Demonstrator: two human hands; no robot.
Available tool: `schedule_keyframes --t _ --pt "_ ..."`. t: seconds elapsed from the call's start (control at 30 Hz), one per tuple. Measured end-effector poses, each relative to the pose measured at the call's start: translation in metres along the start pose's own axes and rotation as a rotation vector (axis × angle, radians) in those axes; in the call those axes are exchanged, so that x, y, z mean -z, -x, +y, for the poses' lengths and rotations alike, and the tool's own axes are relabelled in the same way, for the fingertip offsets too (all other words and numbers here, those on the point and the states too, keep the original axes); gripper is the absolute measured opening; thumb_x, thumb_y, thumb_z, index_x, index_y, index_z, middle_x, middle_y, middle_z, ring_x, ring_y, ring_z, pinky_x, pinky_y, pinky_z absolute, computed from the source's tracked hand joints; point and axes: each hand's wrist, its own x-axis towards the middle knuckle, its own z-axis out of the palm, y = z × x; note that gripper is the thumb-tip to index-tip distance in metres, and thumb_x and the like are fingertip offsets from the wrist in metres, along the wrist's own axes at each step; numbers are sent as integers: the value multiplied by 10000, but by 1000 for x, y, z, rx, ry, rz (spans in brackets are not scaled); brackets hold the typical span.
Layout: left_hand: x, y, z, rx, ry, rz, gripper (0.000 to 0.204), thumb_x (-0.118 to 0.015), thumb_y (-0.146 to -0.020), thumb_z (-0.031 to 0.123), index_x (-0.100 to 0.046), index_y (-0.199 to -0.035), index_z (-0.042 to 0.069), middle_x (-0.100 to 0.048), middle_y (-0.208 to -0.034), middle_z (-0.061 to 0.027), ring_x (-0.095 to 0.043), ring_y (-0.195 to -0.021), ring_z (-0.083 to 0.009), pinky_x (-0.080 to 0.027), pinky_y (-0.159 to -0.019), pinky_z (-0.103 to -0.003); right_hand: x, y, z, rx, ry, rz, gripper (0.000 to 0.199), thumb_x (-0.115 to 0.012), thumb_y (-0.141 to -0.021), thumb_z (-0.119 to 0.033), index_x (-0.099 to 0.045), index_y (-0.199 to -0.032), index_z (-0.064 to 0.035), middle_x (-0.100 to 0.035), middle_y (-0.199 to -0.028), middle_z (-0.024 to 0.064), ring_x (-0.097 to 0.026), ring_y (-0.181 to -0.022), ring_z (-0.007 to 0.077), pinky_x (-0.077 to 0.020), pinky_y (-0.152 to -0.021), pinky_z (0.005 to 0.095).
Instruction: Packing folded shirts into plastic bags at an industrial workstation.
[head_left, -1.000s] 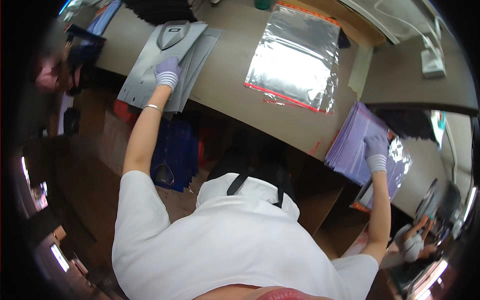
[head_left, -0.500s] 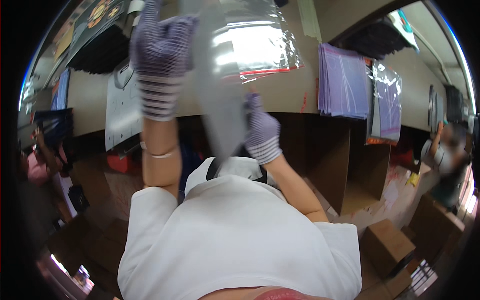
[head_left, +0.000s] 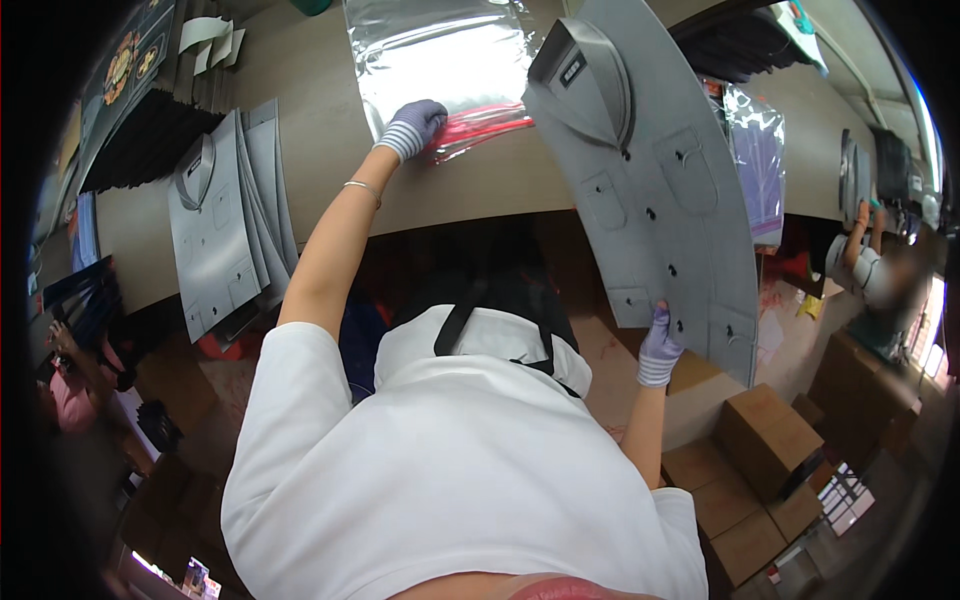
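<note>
Clear bag (head_left: 440, 60) cut off at top edge; co-worker (head_left: 880, 290) at right blurred.

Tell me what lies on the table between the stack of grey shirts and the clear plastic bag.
In the head view, only bare brown table top lies between the stack of grey shirts and the clear plastic bag; the left hand rests on the bag's edge.

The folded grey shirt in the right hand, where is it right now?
In the head view, the folded grey shirt is held up right of centre by the right hand at its lower edge, beside the clear plastic bag under the left hand.
</note>
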Motion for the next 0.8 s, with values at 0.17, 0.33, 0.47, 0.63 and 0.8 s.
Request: schedule_keyframes --t 0.17,0.33,0.47,0.63,0.8 --pt "-14 -10 7 307 509 -20 150 -510 -808 130 -625 -817 33 -618 -705 -110 -567 -614 -185 -464 -619 -295 -2 7 -4 22 94 1 270 -583 -833 -140 -554 -1024 49 -600 -1008 132 -562 -864 225 -438 -783 319" --pt "-7 -15 1 399 434 39 189 -544 -768 214 -646 -763 55 -617 -627 -89 -579 -560 -180 -470 -579 -293 -50 -5 -36 115 59 -182 231 -543 -852 -124 -570 -1037 10 -629 -902 145 -593 -781 210 -459 -714 296" --pt "11 -8 26 145 328 2 199 -591 -733 230 -637 -786 44 -630 -765 -141 -602 -699 -256 -474 -662 -331 -51 2 -25 -96 -6 -146 185 -534 -852 -109 -598 -1003 -24 -644 -844 135 -617 -768 223 -465 -676 281" --pt "-8 21 2 346 425 -92 255 -589 -725 63 -599 -976 13 -632 -837 -116 -603 -723 -187 -483 -683 -292 -21 -2 7 -103 104 -99 342 -600 -812 -134 -509 -1089 45 -548 -1093 133 -506 -967 243 -391 -880 348" --pt "-2 17 3 431 933 95 143 -619 -718 75 -644 -830 -10 -640 -734 -77 -562 -630 -107 -476 -620 -253 19 -8 -15 -152 21 77 410 -619 -807 -156 -480 -1125 63 -512 -1153 147 -490 -980 235 -386 -892 345"
